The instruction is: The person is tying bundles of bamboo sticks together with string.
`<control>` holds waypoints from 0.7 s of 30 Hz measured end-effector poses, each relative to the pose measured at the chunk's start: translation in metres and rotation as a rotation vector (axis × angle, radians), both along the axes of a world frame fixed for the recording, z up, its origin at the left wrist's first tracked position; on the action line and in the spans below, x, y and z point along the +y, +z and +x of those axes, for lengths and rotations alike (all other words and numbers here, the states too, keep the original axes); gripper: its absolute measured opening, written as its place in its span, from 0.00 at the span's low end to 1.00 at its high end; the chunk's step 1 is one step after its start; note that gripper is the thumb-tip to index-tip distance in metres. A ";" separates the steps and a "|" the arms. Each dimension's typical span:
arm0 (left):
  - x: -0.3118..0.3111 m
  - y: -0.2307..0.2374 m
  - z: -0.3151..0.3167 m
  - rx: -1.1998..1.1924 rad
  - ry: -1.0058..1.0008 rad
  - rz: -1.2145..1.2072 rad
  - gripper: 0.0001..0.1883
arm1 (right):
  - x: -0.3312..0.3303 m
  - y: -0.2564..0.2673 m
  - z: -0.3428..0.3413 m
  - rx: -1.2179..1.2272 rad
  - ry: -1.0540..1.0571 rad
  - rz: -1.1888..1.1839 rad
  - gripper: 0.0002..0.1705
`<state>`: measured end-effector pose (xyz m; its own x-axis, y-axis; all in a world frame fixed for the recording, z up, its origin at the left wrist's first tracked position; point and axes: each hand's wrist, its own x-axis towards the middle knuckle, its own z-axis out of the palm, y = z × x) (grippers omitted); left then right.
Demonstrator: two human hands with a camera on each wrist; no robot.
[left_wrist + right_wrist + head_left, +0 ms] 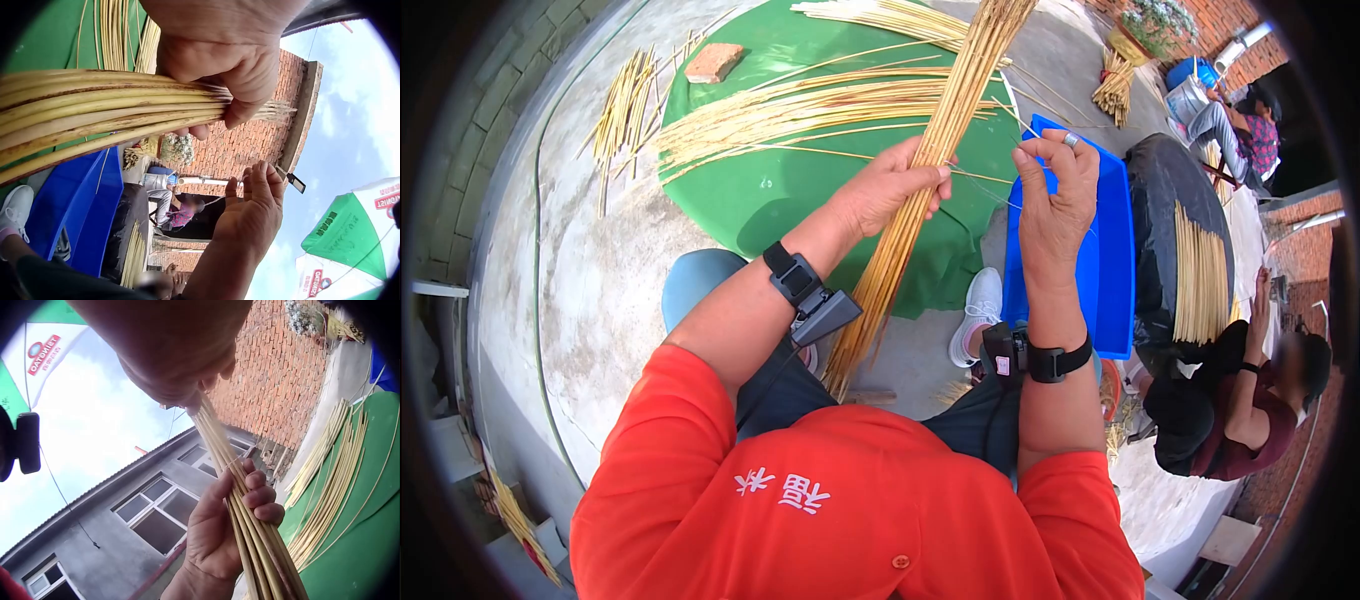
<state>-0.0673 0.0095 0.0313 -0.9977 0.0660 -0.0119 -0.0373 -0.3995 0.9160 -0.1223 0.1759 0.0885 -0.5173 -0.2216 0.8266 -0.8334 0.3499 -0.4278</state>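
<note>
Loose stalks (800, 112) and a brick (713, 63) are lying on the green table (770, 200); a stalk bundle (960, 110) is slanting above it, blocking part from sight. The left hand (898, 188) is gripping the bundle; the right hand (1058, 200), raised right of the green table, is pinching a thin strand (985, 188). Beyond the green table's right edge, a blue tub (1113, 270) is sitting, partly hidden behind the right hand.
</note>
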 end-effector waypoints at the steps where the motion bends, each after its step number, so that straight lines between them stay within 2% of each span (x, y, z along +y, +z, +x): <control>1: 0.000 0.000 0.000 -0.002 0.003 0.001 0.16 | 0.001 -0.001 0.001 -0.122 0.076 -0.031 0.04; 2: 0.001 0.000 0.000 -0.003 -0.001 0.001 0.16 | 0.003 -0.004 0.001 -0.123 0.072 -0.031 0.04; 4: 0.002 0.000 -0.001 0.009 -0.001 -0.018 0.16 | 0.004 -0.011 -0.001 -0.529 0.186 -0.182 0.03; 8: 0.002 0.001 -0.001 -0.009 -0.005 -0.023 0.16 | 0.002 -0.011 0.002 -0.648 0.185 -0.124 0.03; 10: 0.002 0.001 -0.001 -0.007 -0.009 -0.028 0.16 | -0.001 -0.014 0.003 -0.729 0.273 -0.118 0.03; 14: 0.001 -0.001 -0.002 -0.020 -0.008 -0.008 0.16 | -0.006 -0.011 0.009 -0.827 0.311 -0.116 0.05; 17: 0.000 -0.001 -0.002 -0.024 -0.012 0.008 0.16 | -0.008 -0.016 0.008 -0.765 0.228 0.015 0.05; 19: 0.000 0.001 -0.002 -0.004 -0.017 0.014 0.17 | -0.009 -0.018 0.007 -0.962 0.369 0.082 0.06; 21: 0.000 -0.002 -0.002 0.005 -0.003 0.052 0.18 | -0.008 -0.018 0.008 -1.018 0.392 0.161 0.06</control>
<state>-0.0690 0.0094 0.0294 -0.9976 0.0693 -0.0037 -0.0343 -0.4467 0.8940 -0.1143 0.1678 0.0707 -0.8105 -0.5857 0.0005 -0.1823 0.2515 -0.9505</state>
